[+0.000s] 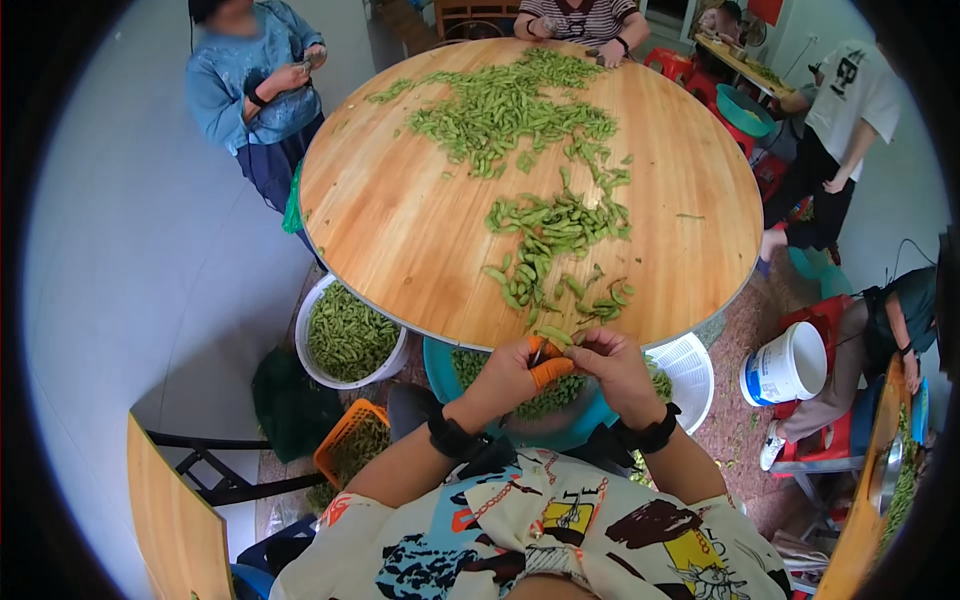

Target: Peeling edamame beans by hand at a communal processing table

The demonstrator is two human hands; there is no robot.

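My left hand [517,375], with orange coverings on some fingers, grips a green soybean pod [553,335] at the near edge of the round wooden table [390,217]. A small dark tool seems to be in it too, mostly hidden by the fingers. My right hand [619,367] touches the pod's right end with thumb and fingertips. Just beyond my hands lie loose pods [525,281], and a larger heap of pods [495,112] spreads towards the far side. Below my hands, a teal basin [442,375] holds green shelled beans [551,397].
A white bucket of pods [298,337] and an orange basket [330,450] stand at left. To the right are a white slotted basket [697,382] and a white bucket [772,367]. Several people are around, including a person in blue [262,82] at the table's far left.
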